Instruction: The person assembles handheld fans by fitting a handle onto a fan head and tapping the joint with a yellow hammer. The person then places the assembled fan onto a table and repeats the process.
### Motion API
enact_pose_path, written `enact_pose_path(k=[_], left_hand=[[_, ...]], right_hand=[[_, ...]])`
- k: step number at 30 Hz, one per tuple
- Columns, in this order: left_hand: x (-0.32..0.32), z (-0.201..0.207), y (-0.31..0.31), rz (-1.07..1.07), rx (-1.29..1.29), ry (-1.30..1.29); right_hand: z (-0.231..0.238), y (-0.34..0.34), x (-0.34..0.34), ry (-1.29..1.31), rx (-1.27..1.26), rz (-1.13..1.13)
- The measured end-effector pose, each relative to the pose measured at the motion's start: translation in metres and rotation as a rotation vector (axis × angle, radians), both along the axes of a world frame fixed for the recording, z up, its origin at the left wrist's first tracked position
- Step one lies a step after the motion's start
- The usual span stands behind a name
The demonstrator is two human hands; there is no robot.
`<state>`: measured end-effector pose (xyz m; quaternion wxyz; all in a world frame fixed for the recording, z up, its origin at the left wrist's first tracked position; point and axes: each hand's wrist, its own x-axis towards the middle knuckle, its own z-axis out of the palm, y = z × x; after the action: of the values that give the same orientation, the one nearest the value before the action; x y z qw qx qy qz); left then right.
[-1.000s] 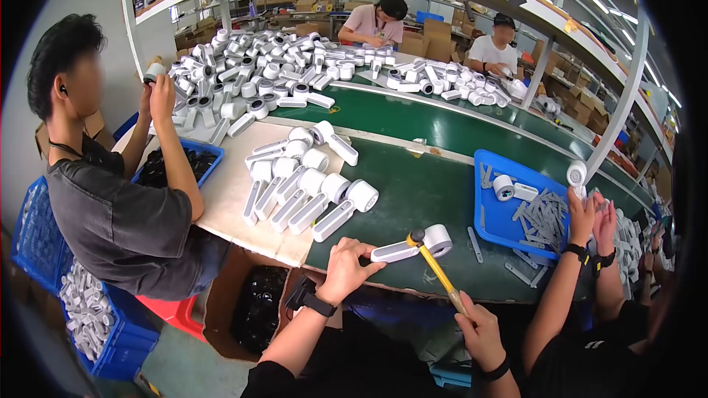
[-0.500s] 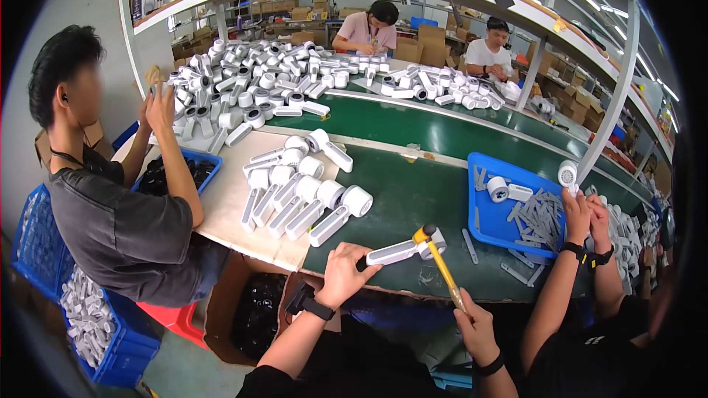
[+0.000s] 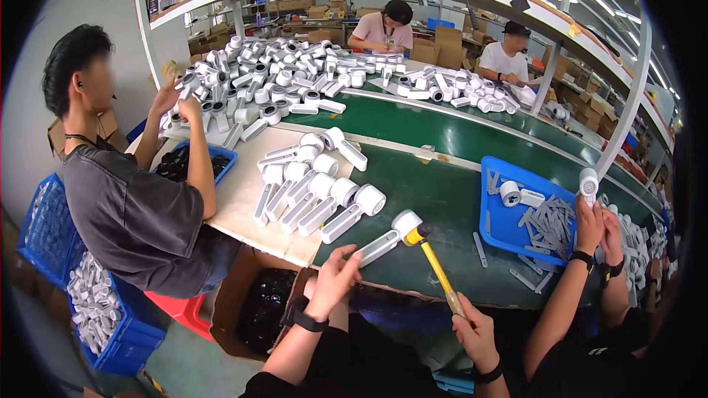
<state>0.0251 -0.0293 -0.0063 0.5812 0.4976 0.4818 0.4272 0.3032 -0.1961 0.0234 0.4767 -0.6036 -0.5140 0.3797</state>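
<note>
A white-and-grey handheld fan lies tilted at the near edge of the green tabletop, its round head away from me. My left hand pinches the handle's end between thumb and fingers. In my right hand is a hammer with a yellow handle and a dark-tipped head, gripped low on the handle. The hammer's head overlaps the side of the fan's head; whether they touch I cannot tell. Just beyond my left hand, several similar fans lie in rows.
A blue tray at right holds grey strips and a fan; loose strips lie beside it. A large fan pile covers the far left. A co-worker sits left; another's hands hold a fan at right. Below is a cardboard box.
The fan has swung, its head now farther away and more to the left. The hammer's head has shifted left with it, and my left hand has turned. The whole view has shifted slightly.
</note>
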Motion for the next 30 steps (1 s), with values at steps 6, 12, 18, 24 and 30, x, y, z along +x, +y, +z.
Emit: enact_pose_path(k=[6, 12, 18, 24, 30], left_hand=[[0.014, -0.004, 0.018, 0.268, 0.871, 0.651], [0.023, -0.011, 0.029, 0.164, 0.766, 0.551], [0.020, -0.018, 0.033, 0.178, 0.785, 0.580], [0.021, -0.022, 0.033, 0.202, 0.783, 0.502], [0.022, -0.026, 0.035, 0.250, 0.784, 0.564]], right_hand=[[0.020, 0.022, -0.007, -0.341, 0.184, 0.161], [0.018, 0.032, -0.020, -0.509, 0.271, 0.141], [0.028, 0.030, -0.025, -0.541, 0.271, 0.144], [0.027, 0.030, -0.025, -0.520, 0.206, 0.208], [0.026, 0.032, -0.034, -0.583, 0.218, 0.316]])
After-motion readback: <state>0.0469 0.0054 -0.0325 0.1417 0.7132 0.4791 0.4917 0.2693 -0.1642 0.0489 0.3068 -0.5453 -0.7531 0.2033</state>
